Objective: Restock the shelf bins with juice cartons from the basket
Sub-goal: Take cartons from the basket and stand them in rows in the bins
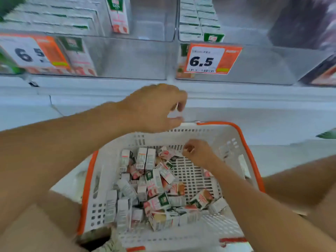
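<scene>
**Two bare hands over a basket of juice cartons, below shelf bins**

Looking down at a white basket w/ orange rim, sitting low centre, half full of small juice cartons lying jumbled, mostly toward basket's left and near side. Bare slotted floor showing at right.

Left hand hovering above basket's far rim, back of hand facing up, fingers curling down and inward, thumb and forefinger tips close together w/ a small gap between. Holding nothing visible; blur making it hard to be sure. Cartons lying well below and nearer than these fingers, not touching them.

Right hand reaching down inside basket near far wall, fingers curling in loosely. Possibly pinching something thin and pale at fingertips, but too blurred to tell. Nearest carton, a pink and white one, lying just beside fingertips on left; contact unclear.

Above, clear plastic shelf bins standing side by side. Left bin holding rows of cartons packed at back left, one carton standing upright near middle, right part of bin showing bare. Right bin holding a column of cartons at its left side, w/ dark packaging at far right. Orange and white price tag reading 6.5 hanging on right bin's front; a second tag, blurred, on left bin's front. White shelf ledge running between bins and basket, standing in path from basket up to bins.
</scene>
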